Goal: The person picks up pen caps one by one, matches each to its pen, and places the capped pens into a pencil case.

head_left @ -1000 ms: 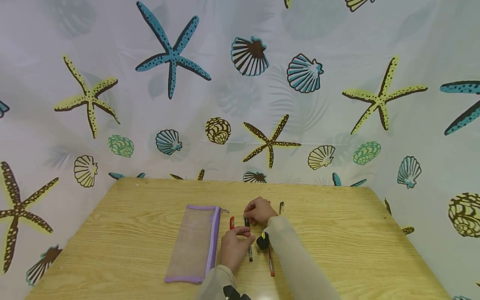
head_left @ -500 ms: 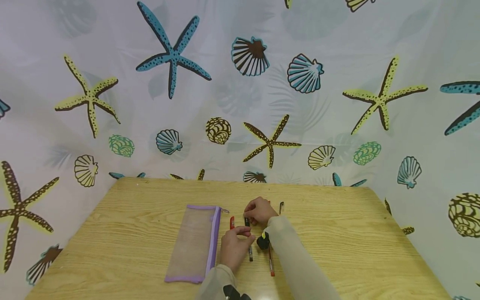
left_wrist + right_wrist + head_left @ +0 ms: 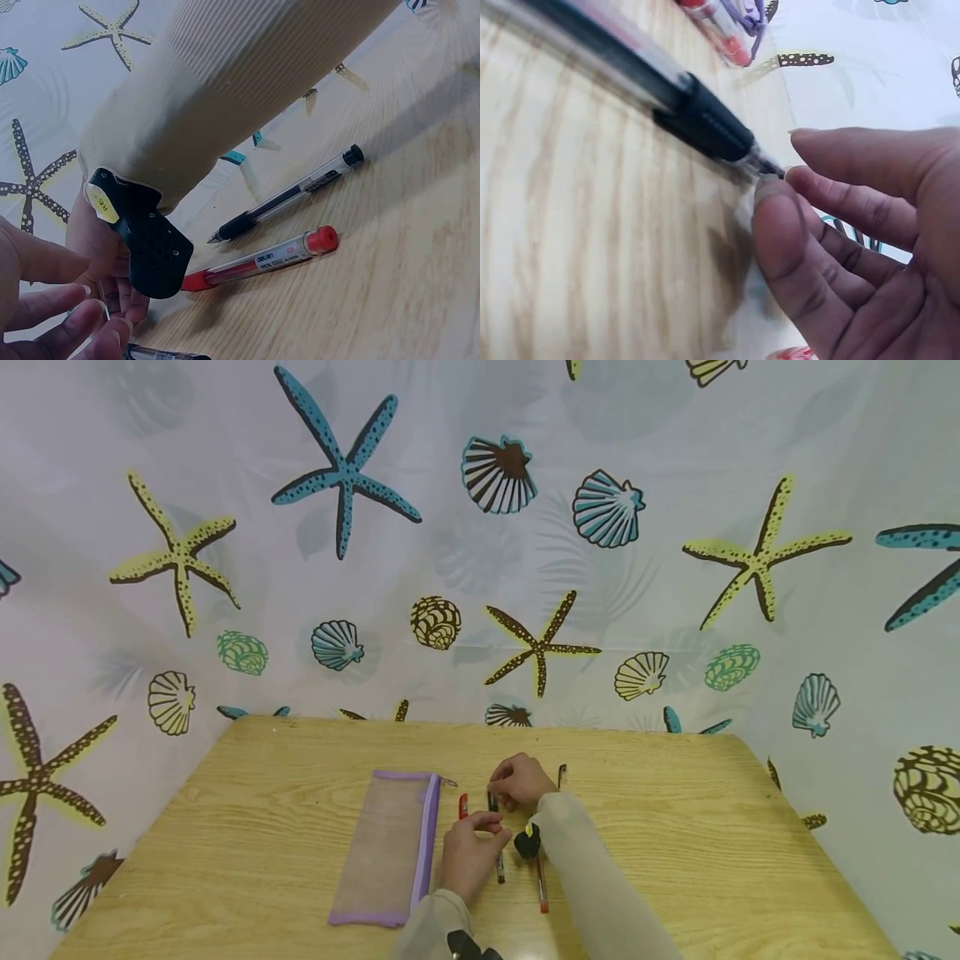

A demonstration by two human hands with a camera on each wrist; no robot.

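My right hand [image 3: 519, 782] pinches the tip of a black gel pen [image 3: 712, 120] between thumb and finger. That pen points away from me, close over the wood, its rear end [image 3: 501, 870] nearer to me. Above the pen's middle, my left hand [image 3: 469, 858] hovers with relaxed, slightly bent fingers; nothing shows between thumb and forefinger in the left wrist view. A red pen [image 3: 463, 806] lies left of the black one, partly covered by the left hand. Under the right forearm is another red gel pen [image 3: 262, 259], with a second black gel pen [image 3: 300, 191] beyond it.
A flat mesh pencil case [image 3: 386, 852] with purple edging and a zip lies left of the pens. Beneath everything is a wooden table [image 3: 675, 835]. A white curtain [image 3: 645, 593] printed with starfish and shells hangs around its back and sides.
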